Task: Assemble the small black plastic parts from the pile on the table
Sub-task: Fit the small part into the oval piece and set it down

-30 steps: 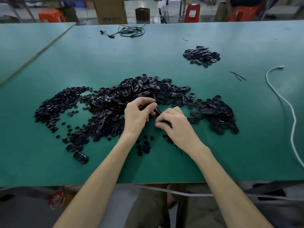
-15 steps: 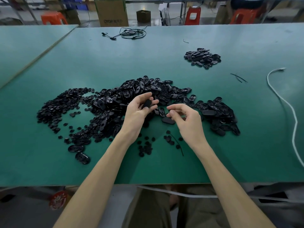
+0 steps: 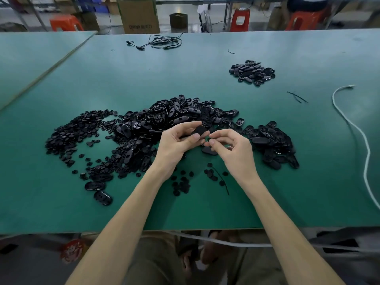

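- Black plastic parts [image 3: 174,120] — a big pile lying mid-table, spread left and right.
- Left hand [image 3: 176,142] grips an oval black shell [image 3: 199,131] above the pile.
- Right hand [image 3: 233,150] pinches a tiny dark piece [image 3: 207,139] beside the shell.
- Smaller pile [image 3: 251,73] — far right.

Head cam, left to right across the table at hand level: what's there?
Small round parts → left hand gripping an oval shell → right hand pinching a small part → loose oval shells → white cable.

Green table [image 3: 205,68], orange stools [image 3: 65,22], cardboard box [image 3: 138,16] behind.
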A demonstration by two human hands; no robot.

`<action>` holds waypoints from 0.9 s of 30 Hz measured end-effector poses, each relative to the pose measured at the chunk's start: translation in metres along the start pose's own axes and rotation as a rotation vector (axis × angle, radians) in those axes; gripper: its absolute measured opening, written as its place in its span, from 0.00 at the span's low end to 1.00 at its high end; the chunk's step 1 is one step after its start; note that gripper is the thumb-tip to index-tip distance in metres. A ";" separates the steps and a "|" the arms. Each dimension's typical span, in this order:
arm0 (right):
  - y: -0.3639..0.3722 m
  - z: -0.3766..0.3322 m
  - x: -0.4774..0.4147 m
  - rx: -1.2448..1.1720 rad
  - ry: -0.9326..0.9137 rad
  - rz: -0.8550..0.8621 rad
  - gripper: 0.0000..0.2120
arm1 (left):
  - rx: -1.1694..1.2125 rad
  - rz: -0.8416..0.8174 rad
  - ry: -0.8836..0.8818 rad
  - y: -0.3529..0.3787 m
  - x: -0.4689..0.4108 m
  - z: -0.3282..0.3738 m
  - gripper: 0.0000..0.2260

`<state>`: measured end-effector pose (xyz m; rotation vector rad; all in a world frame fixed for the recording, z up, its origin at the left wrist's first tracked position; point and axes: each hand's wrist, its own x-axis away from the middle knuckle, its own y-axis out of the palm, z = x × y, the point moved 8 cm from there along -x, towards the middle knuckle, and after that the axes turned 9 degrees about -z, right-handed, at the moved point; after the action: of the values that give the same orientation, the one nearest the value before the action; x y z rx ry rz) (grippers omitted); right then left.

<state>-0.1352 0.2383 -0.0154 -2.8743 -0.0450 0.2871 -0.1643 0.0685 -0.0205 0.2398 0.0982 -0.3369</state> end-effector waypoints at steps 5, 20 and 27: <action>0.000 0.000 0.000 0.003 -0.020 -0.007 0.04 | -0.004 0.030 0.001 -0.002 0.002 0.000 0.13; 0.001 -0.002 -0.001 -0.038 -0.047 -0.028 0.07 | -0.229 0.043 0.016 -0.003 0.003 0.005 0.08; 0.000 0.001 -0.002 -0.053 -0.050 -0.011 0.10 | -0.297 -0.041 -0.002 0.001 0.000 0.000 0.16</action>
<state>-0.1372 0.2383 -0.0155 -2.9181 -0.0786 0.3609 -0.1640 0.0697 -0.0198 -0.0562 0.1496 -0.3587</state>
